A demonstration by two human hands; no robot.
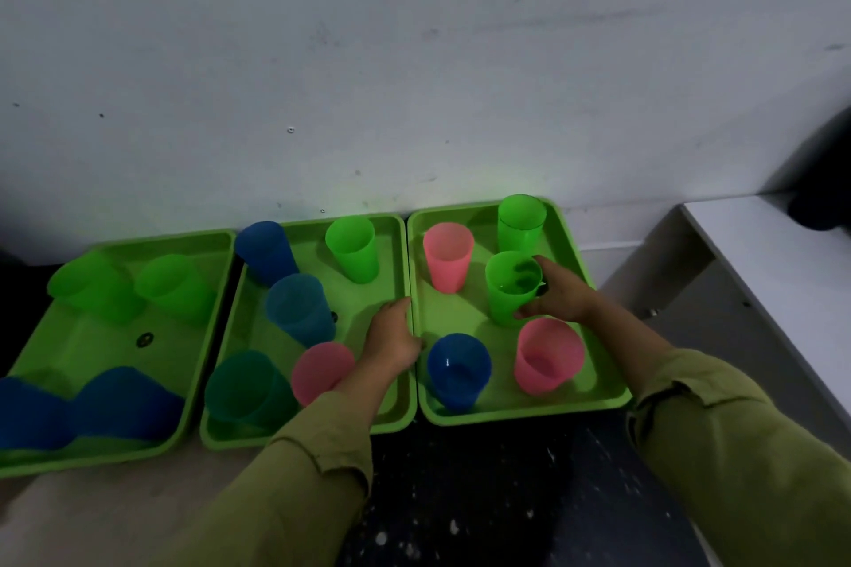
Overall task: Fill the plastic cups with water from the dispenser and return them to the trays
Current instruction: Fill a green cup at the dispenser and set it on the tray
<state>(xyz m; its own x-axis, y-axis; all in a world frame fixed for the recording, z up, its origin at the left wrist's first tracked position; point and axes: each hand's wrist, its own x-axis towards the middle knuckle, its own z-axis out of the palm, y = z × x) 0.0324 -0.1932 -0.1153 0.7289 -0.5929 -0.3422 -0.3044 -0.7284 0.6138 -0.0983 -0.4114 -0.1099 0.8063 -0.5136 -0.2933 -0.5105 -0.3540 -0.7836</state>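
Three green trays lie side by side against the wall: left tray (193,239), middle tray (396,421), right tray (594,401). My right hand (559,292) is shut on a green cup (506,290) standing in the right tray, with water visible inside. Around it stand a pink cup (447,258), another green cup (520,223), a blue cup (458,371) and a second pink cup (545,357). My left hand (396,336) rests flat on the middle tray's right rim, holding nothing. The middle tray holds several blue, green and pink cups.
The left tray carries two green cups (133,285) at the back and blue cups (83,410) at the front. A white wall (414,83) rises right behind the trays. A white ledge (783,253) runs along the right. Dark speckled floor (483,497) lies below.
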